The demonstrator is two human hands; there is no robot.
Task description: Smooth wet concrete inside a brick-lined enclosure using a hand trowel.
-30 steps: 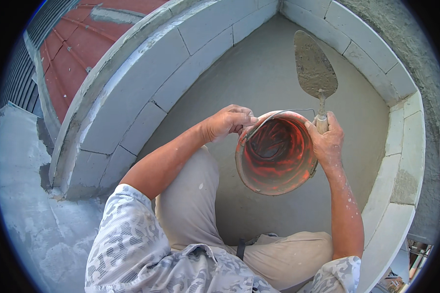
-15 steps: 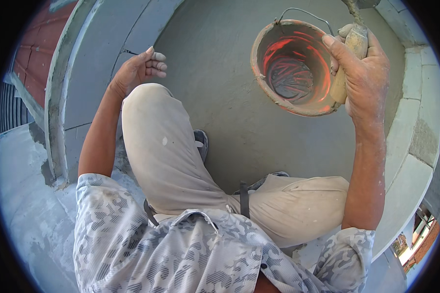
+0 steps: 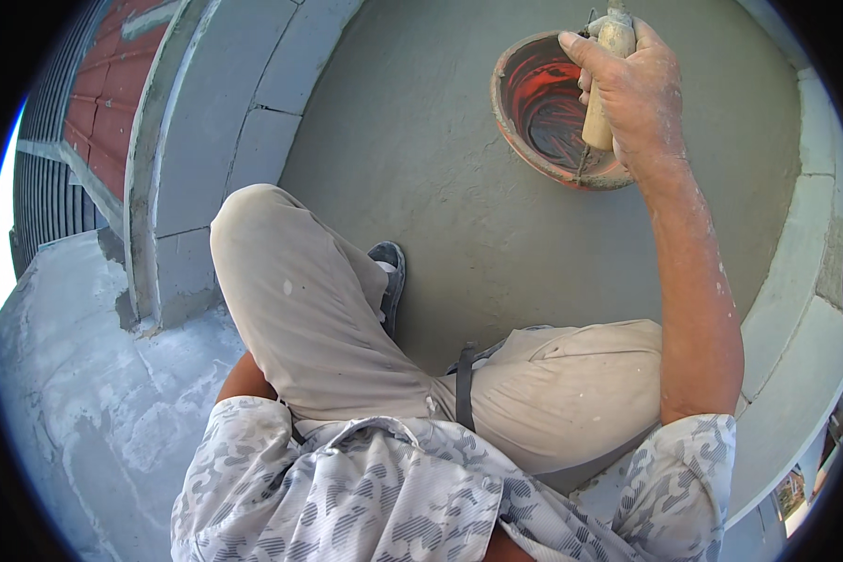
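Note:
My right hand (image 3: 632,94) is closed around the wooden handle (image 3: 611,89) of a trowel, held over the right side of a bucket. The trowel's blade lies beyond the top edge of the head view. Beneath the hand sits the mortar-smeared bucket (image 3: 515,126), its inside showing orange-red streaks and a dark bottom; my hand and the handle cover part of its far and right rim. Of my left arm (image 3: 247,378) only a short stretch shows beside my raised left knee, and the left hand is hidden behind the leg.
Smooth grey mortar (image 3: 459,215) spreads over the floor around the bucket and my shoes (image 3: 391,281). Low walls of pale grey blocks (image 3: 225,112) border it on the left and right (image 3: 777,309). Beyond the left wall lie red roof sheets (image 3: 112,103) and a rough concrete surface (image 3: 112,403).
My left hand has dropped from beside the left knee out of sight. My right hand, still gripping the trowel, has shifted up and left across the bucket's rim.

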